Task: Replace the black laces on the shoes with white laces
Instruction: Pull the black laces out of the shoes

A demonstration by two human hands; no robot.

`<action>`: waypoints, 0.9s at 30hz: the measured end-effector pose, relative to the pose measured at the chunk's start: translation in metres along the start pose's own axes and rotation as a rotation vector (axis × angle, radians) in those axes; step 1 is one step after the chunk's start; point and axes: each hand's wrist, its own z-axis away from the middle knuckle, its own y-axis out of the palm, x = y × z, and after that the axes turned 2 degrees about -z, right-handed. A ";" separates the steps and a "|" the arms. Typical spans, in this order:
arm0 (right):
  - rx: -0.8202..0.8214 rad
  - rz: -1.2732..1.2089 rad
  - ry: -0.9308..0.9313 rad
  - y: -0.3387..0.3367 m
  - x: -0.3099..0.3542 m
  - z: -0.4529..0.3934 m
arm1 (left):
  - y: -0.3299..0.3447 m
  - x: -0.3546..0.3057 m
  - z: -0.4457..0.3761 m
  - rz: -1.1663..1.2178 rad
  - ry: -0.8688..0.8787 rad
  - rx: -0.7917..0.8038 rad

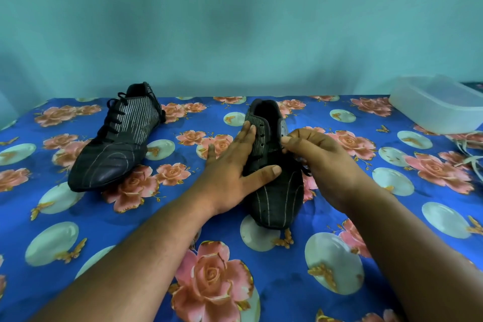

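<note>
Left hand lies flat, steadying the soft near shoe; right hand fingers pinch its limp, thin black lace.

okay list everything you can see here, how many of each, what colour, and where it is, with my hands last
shoe being unlaced: one, black with pale stripes, centre of the cloth.
second shoe: one, black, fully laced in black, left of it.
black lace: one, partly pulled out of the centre shoe.
white laces: count unclear, at the right edge.
plastic box: one, translucent white, far right.
floral cloth: one, blue with pink roses, covering the surface.
left hand: flat, pressing the centre shoe.
right hand: pinching the black lace.
</note>
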 end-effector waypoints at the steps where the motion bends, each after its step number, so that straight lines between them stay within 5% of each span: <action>1: 0.008 0.015 0.006 0.000 -0.001 0.000 | 0.000 0.000 0.000 -0.006 0.001 0.000; 15: -0.045 0.007 0.038 -0.011 0.001 -0.003 | -0.001 -0.001 0.001 -0.019 -0.003 0.018; 27: -0.164 0.316 -0.040 -0.012 -0.005 -0.004 | -0.001 -0.002 0.002 -0.008 0.001 0.018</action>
